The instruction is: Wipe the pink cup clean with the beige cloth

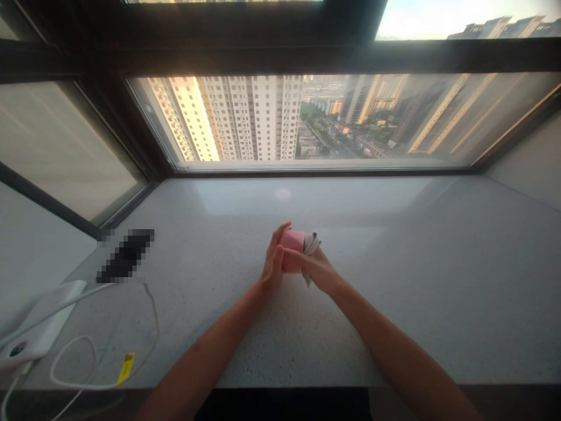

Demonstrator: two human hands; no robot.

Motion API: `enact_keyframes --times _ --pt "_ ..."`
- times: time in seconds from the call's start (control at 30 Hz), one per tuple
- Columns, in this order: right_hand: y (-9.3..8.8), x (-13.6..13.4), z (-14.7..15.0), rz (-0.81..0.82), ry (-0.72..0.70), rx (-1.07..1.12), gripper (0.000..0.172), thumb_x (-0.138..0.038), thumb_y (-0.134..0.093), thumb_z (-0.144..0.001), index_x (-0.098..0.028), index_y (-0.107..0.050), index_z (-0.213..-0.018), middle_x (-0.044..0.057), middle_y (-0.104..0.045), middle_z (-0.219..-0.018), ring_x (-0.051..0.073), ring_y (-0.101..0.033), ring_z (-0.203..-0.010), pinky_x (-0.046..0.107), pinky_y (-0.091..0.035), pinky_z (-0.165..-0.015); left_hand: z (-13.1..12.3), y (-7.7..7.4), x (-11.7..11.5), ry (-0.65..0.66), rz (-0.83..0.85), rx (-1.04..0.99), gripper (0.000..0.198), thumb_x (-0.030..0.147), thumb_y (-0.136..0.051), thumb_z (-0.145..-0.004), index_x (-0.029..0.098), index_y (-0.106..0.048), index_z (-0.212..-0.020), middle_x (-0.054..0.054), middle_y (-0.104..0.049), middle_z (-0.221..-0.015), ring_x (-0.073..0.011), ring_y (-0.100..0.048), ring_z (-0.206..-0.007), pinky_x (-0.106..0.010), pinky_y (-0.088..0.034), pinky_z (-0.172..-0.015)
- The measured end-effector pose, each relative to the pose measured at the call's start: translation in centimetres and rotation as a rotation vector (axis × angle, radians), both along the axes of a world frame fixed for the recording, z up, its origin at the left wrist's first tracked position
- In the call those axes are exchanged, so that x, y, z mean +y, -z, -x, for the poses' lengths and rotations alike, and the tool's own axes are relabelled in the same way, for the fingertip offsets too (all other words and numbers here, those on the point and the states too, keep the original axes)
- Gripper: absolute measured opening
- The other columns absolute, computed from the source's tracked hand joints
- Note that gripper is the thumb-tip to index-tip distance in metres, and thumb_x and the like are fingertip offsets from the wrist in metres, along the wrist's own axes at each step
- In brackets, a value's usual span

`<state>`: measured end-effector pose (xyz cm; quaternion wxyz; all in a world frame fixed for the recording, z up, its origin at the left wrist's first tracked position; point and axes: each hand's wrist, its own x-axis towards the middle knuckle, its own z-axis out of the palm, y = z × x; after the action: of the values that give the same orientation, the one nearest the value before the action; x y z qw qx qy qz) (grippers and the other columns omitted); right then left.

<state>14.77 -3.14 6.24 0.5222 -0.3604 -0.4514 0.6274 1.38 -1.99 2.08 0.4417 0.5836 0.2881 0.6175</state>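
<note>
Between my two hands, just above or on the middle of the pale windowsill (219,316), is a smooth pink block-like object (293,238). My left hand (272,263) presses against its left end, fingers reaching up along the side. From the right, my right hand (323,270) grips it, with the thumb stretched across the near face. A greyish-white bundle (311,242), either coiled cord or twisted cloth, sits at the object's right end, partly under my right hand. The fingers on the far side are hidden.
At the left lie a white power strip or adapter (56,316) and a loose white cable (154,310) with a yellow tag (125,368). A dark blurred-out item (127,254) rests behind them. A dark-framed window (280,172) borders the sill at the back.
</note>
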Motion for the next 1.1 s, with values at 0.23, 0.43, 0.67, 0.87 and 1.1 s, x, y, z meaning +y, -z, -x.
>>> enact_keyframes --times 0.23,0.43,0.67,0.87,1.1 --pt "0.24 0.17 -0.16 0.01 -0.058 0.031 0.05 -0.058 -0.094 -0.074 -0.021 -0.074 -0.102 0.003 -0.073 -0.082 0.019 -0.069 -0.076 0.026 -0.055 -0.063 -0.42 0.35 0.35 -0.089 -0.04 -0.089 0.059 0.067 -0.039 -0.108 0.026 -0.069 -0.138 -0.011 -0.068 -0.145 -0.0327 -0.063 -0.133 -0.052 -0.048 -0.119" --pt "-0.35 0.03 -0.25 -0.049 -0.054 -0.018 0.047 -0.046 -0.097 -0.073 -0.021 -0.074 -0.106 0.003 -0.075 -0.093 0.018 -0.068 -0.081 0.027 -0.058 -0.072 -0.14 -0.08 0.13 -0.01 0.005 -0.086 0.068 0.074 -0.042 -0.105 0.026 -0.063 -0.149 -0.012 -0.063 -0.152 -0.0342 -0.061 -0.138 -0.049 -0.05 -0.116" --pt "0.38 -0.02 -0.17 0.021 -0.107 0.011 0.047 -0.048 -0.097 -0.074 -0.02 -0.075 -0.105 0.002 -0.073 -0.089 0.016 -0.066 -0.076 0.024 -0.055 -0.067 -0.05 0.18 0.26 -0.012 0.033 -0.099 0.061 0.067 -0.04 -0.107 0.021 -0.069 -0.135 -0.012 -0.07 -0.138 -0.0319 -0.068 -0.121 -0.048 -0.054 -0.109" --pt "0.49 0.25 -0.2 0.044 -0.06 0.082 0.047 -0.052 -0.094 -0.078 -0.021 -0.075 -0.108 0.005 -0.076 -0.098 0.019 -0.07 -0.086 0.029 -0.058 -0.078 0.13 0.01 0.29 -0.005 -0.099 -0.011 0.078 0.08 -0.045 -0.102 0.026 -0.055 -0.157 -0.014 -0.048 -0.169 -0.0403 -0.048 -0.152 -0.056 -0.042 -0.125" --pt "0.6 0.17 -0.17 -0.114 -0.144 -0.094 0.043 -0.043 -0.099 -0.073 -0.02 -0.073 -0.098 0.0 -0.069 -0.086 0.015 -0.061 -0.076 0.025 -0.051 -0.067 -0.07 0.07 0.2 -0.026 0.026 -0.079 0.066 0.066 -0.026 -0.112 0.022 -0.066 -0.141 -0.013 -0.069 -0.141 -0.0332 -0.067 -0.127 -0.052 -0.053 -0.112"
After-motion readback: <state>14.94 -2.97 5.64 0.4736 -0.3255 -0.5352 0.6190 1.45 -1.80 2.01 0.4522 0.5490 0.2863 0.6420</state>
